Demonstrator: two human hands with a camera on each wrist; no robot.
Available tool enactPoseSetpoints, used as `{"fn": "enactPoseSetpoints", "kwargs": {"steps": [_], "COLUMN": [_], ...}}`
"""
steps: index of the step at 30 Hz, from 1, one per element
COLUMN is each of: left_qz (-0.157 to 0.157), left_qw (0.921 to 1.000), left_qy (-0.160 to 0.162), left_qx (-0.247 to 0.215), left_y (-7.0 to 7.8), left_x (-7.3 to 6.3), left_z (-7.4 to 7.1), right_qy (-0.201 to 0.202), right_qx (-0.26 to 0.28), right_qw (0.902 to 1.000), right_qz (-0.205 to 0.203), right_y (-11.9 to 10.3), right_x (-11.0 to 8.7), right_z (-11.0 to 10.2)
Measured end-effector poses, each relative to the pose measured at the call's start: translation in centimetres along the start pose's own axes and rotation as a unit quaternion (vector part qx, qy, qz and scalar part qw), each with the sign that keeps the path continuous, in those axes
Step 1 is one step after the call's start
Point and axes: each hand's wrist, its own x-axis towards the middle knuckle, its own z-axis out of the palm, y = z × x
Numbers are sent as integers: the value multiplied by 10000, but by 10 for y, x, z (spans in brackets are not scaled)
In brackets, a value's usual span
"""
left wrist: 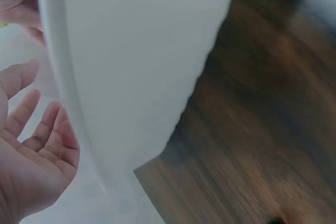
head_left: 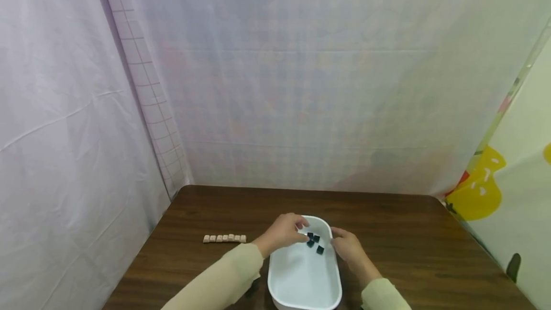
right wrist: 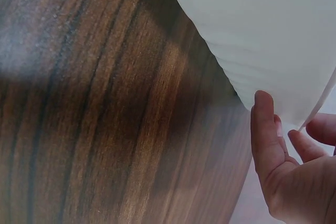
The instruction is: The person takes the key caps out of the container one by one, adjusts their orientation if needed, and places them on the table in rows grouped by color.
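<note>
A deep white rectangular tub (head_left: 304, 279) with rounded corners stands at the near middle of the table. Several small dark square pieces (head_left: 320, 250) lie inside, towards its far right. Over the tub's far left side reaches my left hand (head_left: 285, 231), its thumb close to the dark pieces. In the left wrist view the left fingers (left wrist: 50, 124) are loosely bent and apart, with nothing visible between them. My right hand (head_left: 347, 249) grips the far right wall at the rim; the right wrist view shows one finger (right wrist: 264, 108) lying along the outer wall.
To the tub's left, several small beige blocks (head_left: 225, 238) stand in a row on the dark wood table (head_left: 400, 233). A dark object (head_left: 253, 288) shows partly beneath the left sleeve. Pale curtains (head_left: 297, 85) hang behind the table and along its sides.
</note>
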Motion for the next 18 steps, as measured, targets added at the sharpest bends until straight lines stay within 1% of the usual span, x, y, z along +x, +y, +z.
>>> {"fn": "enactPoseSetpoints", "kwargs": {"steps": [6, 11, 14, 16, 18], "left_qz": [291, 640, 697, 657, 672], "left_qw": [9984, 9937, 9904, 9883, 9846], "left_qy": [-153, -324, -552, -713, -828], "left_qx": [460, 866, 1055, 1177, 1389], "left_y": [0, -5, -7, -8, -8], "left_x": [16, 23, 25, 26, 26], "left_z": [18, 30, 36, 40, 42], "right_qy": [50, 41, 8, -14, -46], "right_qx": [-36, 112, 207, 194, 198], "right_qw": [9997, 9995, 9996, 9997, 9997], "right_qz": [-244, -285, -211, -153, -105], "right_y": [1, 2, 2, 2, 2], "right_x": [-1, -1, -1, -1, -1], "right_z": [-1, -1, -1, -1, -1]}}
